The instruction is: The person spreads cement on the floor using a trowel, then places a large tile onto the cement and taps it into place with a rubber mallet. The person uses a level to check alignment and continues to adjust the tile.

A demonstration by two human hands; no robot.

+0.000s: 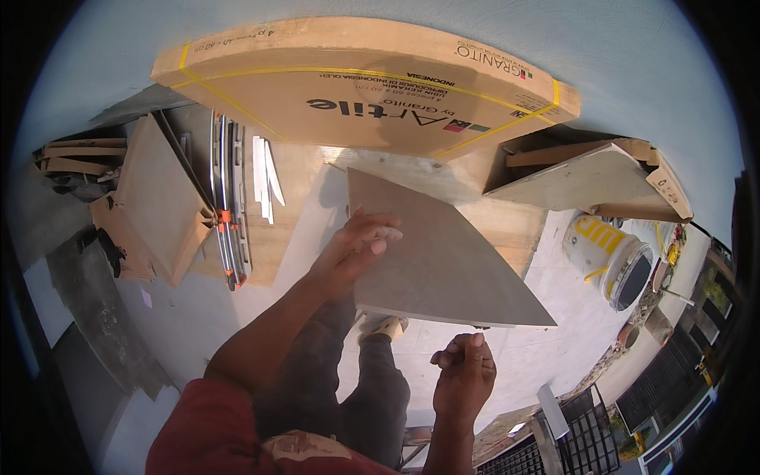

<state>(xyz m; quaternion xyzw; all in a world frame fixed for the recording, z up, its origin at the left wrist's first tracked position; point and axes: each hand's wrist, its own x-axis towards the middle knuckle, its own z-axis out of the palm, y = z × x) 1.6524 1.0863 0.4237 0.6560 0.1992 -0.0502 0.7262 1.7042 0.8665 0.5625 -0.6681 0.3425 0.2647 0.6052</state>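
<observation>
A large grey tile [435,245] is in front of my legs, tilted, its pale near edge toward me. Across its left side reaches my left hand [358,247], fingers curled and a fingertip whitened with dust. Whether these fingers grip anything, or press on the tile, is hard to see. My right hand [465,370] is closed just below the tile's near edge, apart from it, the thumb against the bent fingers. Anything inside it is hidden. A small dark bit [481,326] shows at that edge, above the right thumb.
A big strapped cardboard tile box [364,95] stands against the wall ahead. More tiles in cardboard lean at left [162,198] and right [586,176]. Long metal tools with orange parts [226,202] and white strips [266,178] lie at left. A white bucket [606,257] lies at right.
</observation>
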